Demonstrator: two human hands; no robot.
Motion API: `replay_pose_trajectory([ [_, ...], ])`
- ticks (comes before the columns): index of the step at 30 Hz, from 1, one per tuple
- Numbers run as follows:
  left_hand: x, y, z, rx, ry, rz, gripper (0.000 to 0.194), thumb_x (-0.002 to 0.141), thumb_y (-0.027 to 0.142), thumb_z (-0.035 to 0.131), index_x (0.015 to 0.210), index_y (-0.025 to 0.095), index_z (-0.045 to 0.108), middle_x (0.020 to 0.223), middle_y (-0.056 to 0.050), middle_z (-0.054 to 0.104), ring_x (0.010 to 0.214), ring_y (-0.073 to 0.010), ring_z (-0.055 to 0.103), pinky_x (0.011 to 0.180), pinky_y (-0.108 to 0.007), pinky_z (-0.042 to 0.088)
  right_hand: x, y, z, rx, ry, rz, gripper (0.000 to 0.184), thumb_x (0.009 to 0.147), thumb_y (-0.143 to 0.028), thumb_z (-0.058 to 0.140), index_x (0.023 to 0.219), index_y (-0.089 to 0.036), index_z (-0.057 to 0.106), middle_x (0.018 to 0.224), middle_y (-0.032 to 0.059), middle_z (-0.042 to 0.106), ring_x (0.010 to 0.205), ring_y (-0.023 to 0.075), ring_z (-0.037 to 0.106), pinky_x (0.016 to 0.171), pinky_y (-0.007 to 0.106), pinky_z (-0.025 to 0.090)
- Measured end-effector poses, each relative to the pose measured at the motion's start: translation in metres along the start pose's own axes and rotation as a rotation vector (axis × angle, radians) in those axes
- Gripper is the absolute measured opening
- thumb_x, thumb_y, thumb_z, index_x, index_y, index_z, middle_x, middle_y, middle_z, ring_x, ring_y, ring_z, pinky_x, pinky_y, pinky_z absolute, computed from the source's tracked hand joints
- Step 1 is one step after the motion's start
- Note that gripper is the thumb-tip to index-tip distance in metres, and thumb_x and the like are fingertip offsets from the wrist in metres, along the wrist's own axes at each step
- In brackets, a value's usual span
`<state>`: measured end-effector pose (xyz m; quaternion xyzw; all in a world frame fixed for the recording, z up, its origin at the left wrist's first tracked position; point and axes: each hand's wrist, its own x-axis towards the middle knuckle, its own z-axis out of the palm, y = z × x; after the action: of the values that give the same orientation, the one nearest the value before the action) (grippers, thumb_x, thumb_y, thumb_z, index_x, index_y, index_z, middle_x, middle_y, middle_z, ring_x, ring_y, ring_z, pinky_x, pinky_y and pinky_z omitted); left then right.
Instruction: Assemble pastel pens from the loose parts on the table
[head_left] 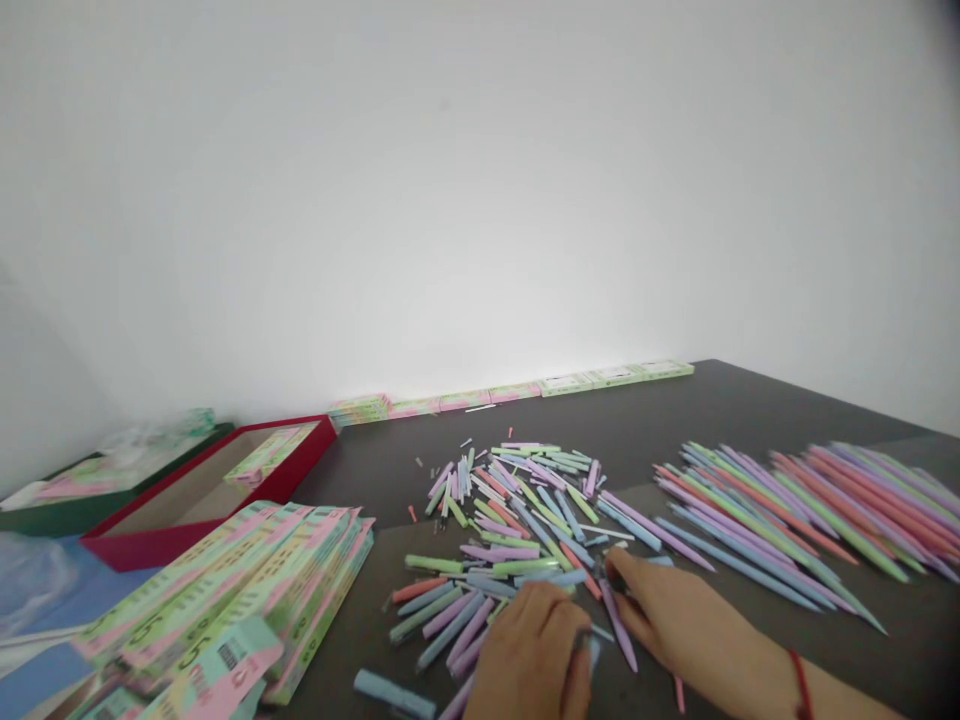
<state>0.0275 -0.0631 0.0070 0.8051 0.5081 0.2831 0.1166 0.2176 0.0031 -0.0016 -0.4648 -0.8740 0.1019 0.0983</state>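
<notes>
Two bare hands are low over the dark, flat table (750, 400). The left hand (525, 650) has curled fingers; what they hold, I cannot tell. The right hand (667, 605) bends thumb and fingers at a slim purple pointed barrel (621, 632), which lies between both hands; I cannot tell if it is pinched. The barrel looks like plastic, light, stiff and rather slippery, so it may roll; its thicker upper part seems the safer hold. Left of the left hand lie green-and-pink printed boxes (225, 575). Just beyond both hands spread short pastel tubes (526, 566); farther, left, stands an open red box (301, 466).
</notes>
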Motion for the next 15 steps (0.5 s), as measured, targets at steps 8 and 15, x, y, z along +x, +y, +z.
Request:
replay_pose_trajectory([
  [8,-0.045,-0.036,-0.092,-0.292,0.400,-0.597,0.023,0.086,0.033,0.037,0.097,0.022,0.055,0.101,-0.004,0.061,0.100,-0.0230,0.059,0.085,-0.038,0.049,-0.041,0.045,0.039,-0.027,0.296,-0.380,0.063,0.074,-0.027,0.058,0.134,-0.025,0.041,0.126,0.0104,0.056,0.108,0.0297,0.057,0.086,0.039,0.050],
  [15,-0.119,-0.087,-0.047,0.114,0.438,-0.307,0.040,0.071,0.018,0.040,0.107,0.023,0.057,0.121,-0.009,0.060,0.111,-0.0267,0.054,0.095,-0.045,0.043,-0.029,0.017,0.025,-0.027,0.179,-0.325,0.053,0.082,-0.034,0.055,0.132,-0.022,0.045,0.131,0.0113,0.052,0.115,0.0295,0.051,0.091,0.044,0.048],
])
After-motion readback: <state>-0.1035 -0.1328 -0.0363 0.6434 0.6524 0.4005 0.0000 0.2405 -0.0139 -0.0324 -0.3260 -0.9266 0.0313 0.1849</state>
